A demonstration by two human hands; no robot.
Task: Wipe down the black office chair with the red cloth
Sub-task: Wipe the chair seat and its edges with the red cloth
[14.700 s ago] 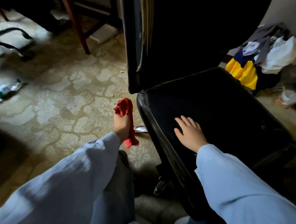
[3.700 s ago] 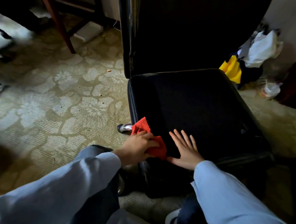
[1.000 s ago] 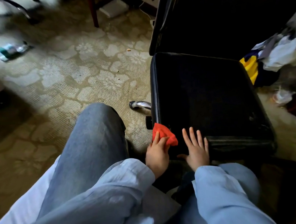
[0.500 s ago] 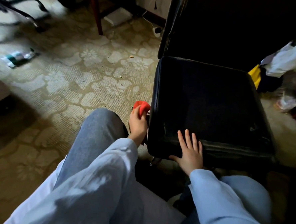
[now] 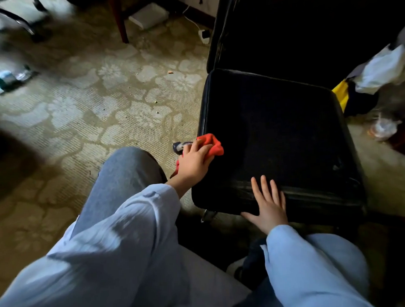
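Head view, looking down: the red cloth [image 5: 212, 145] is bunched at the left edge of the black office chair [image 5: 296, 29], on its seat cushion [image 5: 278, 129] towards the front corner. The left hand [image 5: 195, 162] has its fingers curled over the cloth, clutching it against the seat edge, with a bit of red showing under the palm too. The right hand [image 5: 268, 204] lies flat and relaxed on the front lip of the seat, fingers spread, holding nothing. Both arms are in pale blue sleeves [image 5: 305, 265], and a knee in jeans [image 5: 124, 172] sits just left of the chair. A chrome chair part [image 5: 179, 146] pokes out beside the cloth. Around them are a flower-patterned carpet [image 5: 94, 112], a crumpled packet [image 5: 7, 78] too blurred to read, and a heap of white and yellow clothes [image 5: 379, 73] right of the chair.
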